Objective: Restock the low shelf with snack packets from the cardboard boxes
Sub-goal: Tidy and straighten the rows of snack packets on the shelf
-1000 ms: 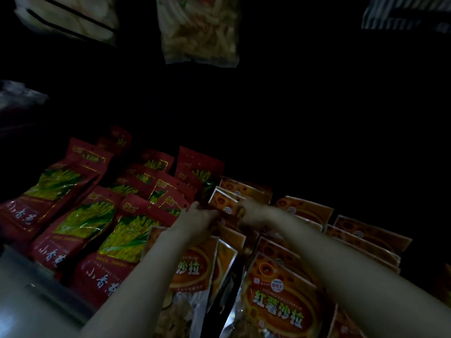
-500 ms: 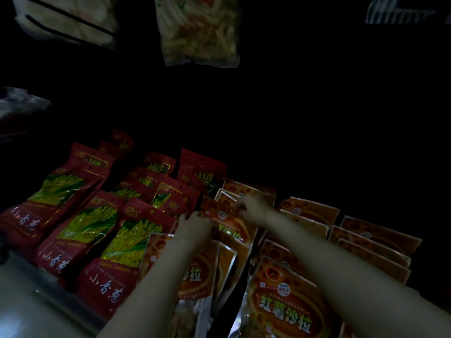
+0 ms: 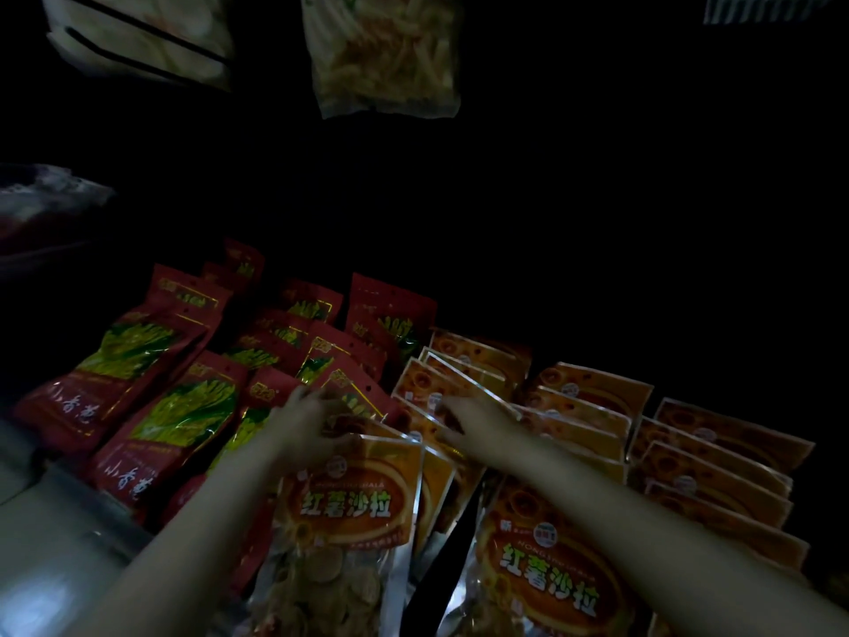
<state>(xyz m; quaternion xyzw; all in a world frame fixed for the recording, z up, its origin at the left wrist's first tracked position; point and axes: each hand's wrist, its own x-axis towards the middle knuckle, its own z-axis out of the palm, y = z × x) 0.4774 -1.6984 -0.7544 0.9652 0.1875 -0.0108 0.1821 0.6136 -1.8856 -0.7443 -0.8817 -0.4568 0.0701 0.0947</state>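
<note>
Two hands work low in the frame: the left hand [image 3: 307, 422] now grips the top edge of the front orange packet [image 3: 351, 508], having dropped back from the row behind, while the right hand [image 3: 473, 422] rests with fingers spread on the stacked orange packets [image 3: 464, 383]. Red packets [image 3: 183, 406] crowd the left. Beyond, the shelf's dark upper right looks open; no boxes show.

Left hand [image 3: 305, 427]: drawn nearer, now gripping top edge of front orange packet [image 3: 353, 503]; right hand [image 3: 475, 422]: shifted from rear of the orange row to its middle, fingers spread on packets.
</note>
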